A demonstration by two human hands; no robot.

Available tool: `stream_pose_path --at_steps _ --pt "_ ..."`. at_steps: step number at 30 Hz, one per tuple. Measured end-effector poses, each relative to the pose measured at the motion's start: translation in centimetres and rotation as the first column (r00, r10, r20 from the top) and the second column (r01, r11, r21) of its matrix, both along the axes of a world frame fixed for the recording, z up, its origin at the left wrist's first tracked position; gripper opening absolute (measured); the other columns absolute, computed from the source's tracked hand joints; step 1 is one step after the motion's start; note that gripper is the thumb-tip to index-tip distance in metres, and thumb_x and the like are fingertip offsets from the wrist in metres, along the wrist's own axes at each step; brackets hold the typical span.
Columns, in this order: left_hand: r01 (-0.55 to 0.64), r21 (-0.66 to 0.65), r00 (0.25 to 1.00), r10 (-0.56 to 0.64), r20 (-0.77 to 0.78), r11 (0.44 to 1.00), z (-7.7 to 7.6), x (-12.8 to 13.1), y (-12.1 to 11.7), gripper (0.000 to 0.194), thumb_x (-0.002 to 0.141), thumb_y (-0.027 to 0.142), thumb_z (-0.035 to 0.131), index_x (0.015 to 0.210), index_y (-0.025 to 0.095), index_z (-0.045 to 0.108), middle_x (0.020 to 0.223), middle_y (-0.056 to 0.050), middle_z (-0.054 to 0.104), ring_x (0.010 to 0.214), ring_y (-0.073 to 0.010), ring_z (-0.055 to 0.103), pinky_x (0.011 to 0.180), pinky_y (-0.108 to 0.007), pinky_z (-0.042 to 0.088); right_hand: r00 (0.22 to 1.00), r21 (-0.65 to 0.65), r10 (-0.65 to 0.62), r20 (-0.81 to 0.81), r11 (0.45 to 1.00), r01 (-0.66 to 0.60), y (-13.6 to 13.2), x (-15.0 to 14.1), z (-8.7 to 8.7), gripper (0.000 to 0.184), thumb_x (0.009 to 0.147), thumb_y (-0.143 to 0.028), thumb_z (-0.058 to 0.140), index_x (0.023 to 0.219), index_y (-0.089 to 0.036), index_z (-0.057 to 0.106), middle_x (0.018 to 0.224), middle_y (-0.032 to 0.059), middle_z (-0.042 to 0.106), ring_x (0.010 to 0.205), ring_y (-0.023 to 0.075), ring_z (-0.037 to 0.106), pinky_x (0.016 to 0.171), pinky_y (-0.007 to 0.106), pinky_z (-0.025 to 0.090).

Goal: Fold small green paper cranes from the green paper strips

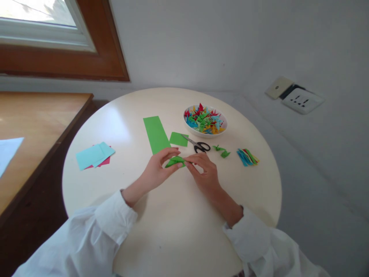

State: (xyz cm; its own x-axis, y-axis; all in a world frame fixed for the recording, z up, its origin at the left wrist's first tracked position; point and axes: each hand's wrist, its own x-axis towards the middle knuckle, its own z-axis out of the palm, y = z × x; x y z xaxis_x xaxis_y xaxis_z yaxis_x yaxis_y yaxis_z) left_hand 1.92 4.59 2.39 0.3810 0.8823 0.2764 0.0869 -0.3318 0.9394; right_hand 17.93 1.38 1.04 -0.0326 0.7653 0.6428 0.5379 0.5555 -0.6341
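A small folded piece of green paper point(174, 161) is held up between both hands, over the middle of the white table. My left hand point(158, 166) pinches its left side between thumb and fingers. At its right end, the thumb and fingertips of my right hand point(205, 173) grip the same paper. Just beyond my hands lie a long green paper strip point(155, 132), a green paper rectangle point(178, 139) and black-handled scissors point(198, 144), their blades over the rectangle's edge. Two small folded green paper pieces point(223, 151) rest right of the scissors.
A white bowl point(203, 133) full of colourful folded paper cranes stands at the back of the round table point(184, 231). Several coloured paper strips point(247, 157) lie at the right. Light-blue and red sheets point(93, 155) lie left. A wooden desk point(43, 115) adjoins the left side.
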Motion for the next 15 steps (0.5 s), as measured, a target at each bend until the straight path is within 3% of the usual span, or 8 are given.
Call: stream_pose_path --at_steps 2,6,15 --pt "0.043 -0.043 0.999 -0.044 -0.027 0.998 0.25 0.12 -0.15 0.023 0.073 0.026 0.063 0.093 0.016 0.058 0.096 -0.009 0.065 0.088 -0.0175 0.061 0.078 -0.028 0.048 1.0 0.002 0.022 -0.018 1.0 -0.022 -0.03 -0.04 -0.08 0.013 0.081 -0.017 0.057 0.085 -0.025 0.066 0.079 0.0013 0.07 0.076 0.0166 0.062 0.072 0.034 0.05" --pt "-0.009 0.01 0.994 0.01 -0.112 1.0 0.56 0.1 -0.47 0.012 0.076 0.025 0.059 0.084 0.016 0.06 0.08 -0.005 0.065 0.075 -0.0155 0.06 0.066 -0.025 0.047 0.999 -0.005 0.019 -0.047 1.0 -0.019 -0.09 -0.19 -0.26 0.014 0.08 -0.015 0.056 0.084 -0.024 0.066 0.079 0.0014 0.07 0.074 0.0154 0.063 0.068 0.03 0.051" --pt "-0.017 0.148 0.995 0.031 -0.091 0.989 0.05 -0.05 -0.61 0.011 0.076 0.026 0.06 0.082 0.017 0.06 0.085 -0.008 0.065 0.082 -0.0175 0.06 0.077 -0.029 0.047 0.998 0.007 -0.036 -0.049 0.999 0.036 -0.36 -0.27 0.07 0.015 0.077 -0.011 0.054 0.077 -0.023 0.063 0.073 0.0006 0.068 0.068 0.0141 0.063 0.063 0.027 0.053"
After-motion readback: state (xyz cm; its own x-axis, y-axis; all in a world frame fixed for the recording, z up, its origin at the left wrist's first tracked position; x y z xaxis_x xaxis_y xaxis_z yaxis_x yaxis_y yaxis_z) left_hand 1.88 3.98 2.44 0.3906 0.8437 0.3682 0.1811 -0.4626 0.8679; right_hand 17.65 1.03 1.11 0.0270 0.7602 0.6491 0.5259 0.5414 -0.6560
